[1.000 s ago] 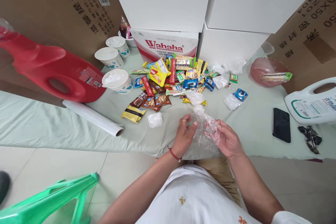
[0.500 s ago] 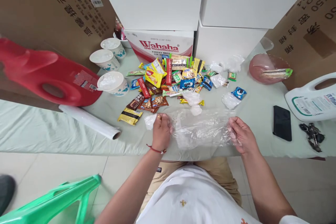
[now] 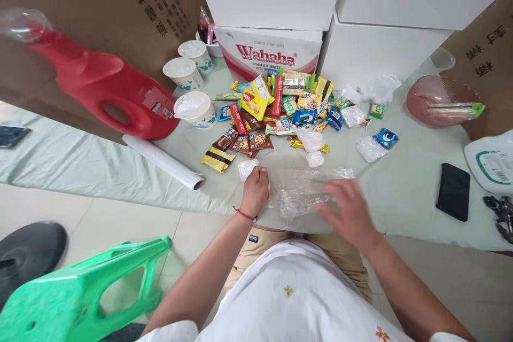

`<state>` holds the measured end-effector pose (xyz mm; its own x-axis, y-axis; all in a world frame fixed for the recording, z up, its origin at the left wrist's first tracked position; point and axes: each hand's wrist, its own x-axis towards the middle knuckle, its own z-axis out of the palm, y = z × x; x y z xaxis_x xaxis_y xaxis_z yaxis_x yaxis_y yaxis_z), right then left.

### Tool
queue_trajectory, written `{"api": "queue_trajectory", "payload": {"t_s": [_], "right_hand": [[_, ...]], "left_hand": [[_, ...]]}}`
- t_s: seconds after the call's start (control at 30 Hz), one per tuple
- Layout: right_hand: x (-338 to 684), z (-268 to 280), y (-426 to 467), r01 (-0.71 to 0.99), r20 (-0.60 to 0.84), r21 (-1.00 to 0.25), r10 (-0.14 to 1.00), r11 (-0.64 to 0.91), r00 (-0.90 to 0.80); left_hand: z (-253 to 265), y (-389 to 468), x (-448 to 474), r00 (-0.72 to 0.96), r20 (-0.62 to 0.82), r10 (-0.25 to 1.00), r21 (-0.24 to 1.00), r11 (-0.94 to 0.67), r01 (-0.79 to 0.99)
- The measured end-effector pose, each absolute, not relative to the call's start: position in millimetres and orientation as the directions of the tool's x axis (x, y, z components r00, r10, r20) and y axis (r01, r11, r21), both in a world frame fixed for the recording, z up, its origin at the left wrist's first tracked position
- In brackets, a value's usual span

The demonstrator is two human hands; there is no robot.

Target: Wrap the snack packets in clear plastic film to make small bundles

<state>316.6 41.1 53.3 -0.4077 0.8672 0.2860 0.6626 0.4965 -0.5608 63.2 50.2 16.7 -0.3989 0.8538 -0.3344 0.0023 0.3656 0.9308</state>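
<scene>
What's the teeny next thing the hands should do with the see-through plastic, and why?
I think the right hand might gently smooth the clear plastic out to the right. It looks wrinkled, the left hand grips its left end, and the right hand is open by its right part, not gripping it.

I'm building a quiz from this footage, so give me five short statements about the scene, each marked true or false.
1. The left hand holds the clear plastic. True.
2. The green stool is at the picture's right side. False: the stool is at the left.
3. The white roll lies on the near side of the red bottle. True.
4. The snack packets are inside the Wahaha box. False: the packets lie in front of the box.
5. The right hand is clenched. False: the hand is open and blurred.
</scene>
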Motion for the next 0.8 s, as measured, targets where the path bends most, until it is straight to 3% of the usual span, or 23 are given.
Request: {"api": "queue_trajectory", "payload": {"t_s": [0.07,0.17,0.27,0.33,0.4,0.53,0.67,0.8], "right_hand": [[283,49,29,0.592,0.255,-0.522,0.775,0.614,-0.579],[254,34,25,0.569,0.242,-0.577,0.787,0.587,-0.567],[251,26,32,0.461,0.22,-0.788,0.886,0.408,-0.407],[256,24,36,0.344,0.11,-0.916,0.952,0.209,-0.286],[259,24,37,0.227,-0.032,-0.974,0.978,0.017,-0.208],[256,26,28,0.139,-0.143,-0.984,0.966,-0.115,-0.214],[259,31,20,0.015,-0.255,-0.966,0.938,-0.259,-0.233],[285,45,24,-0.175,-0.339,-0.917,0.932,-0.359,-0.131]], "left_hand": [[25,51,70,-0.335,-0.404,0.851,0.915,0.372,-0.157],[39,46,71,-0.181,-0.448,0.875,0.863,0.37,-0.345],[46,31,62,-0.227,-0.434,0.872,0.85,0.313,-0.424],[44,19,59,-0.336,-0.457,0.823,0.854,0.299,-0.426],[40,9,62,-0.315,-0.533,0.785,0.819,0.385,-0.426],[33,2,83,0.002,-0.624,0.781,0.693,0.555,-0.46],[33,7,94,0.06,-0.582,0.811,0.666,0.517,-0.538],[34,5,80,0.27,-0.523,0.808,0.604,0.575,-0.552]]}}
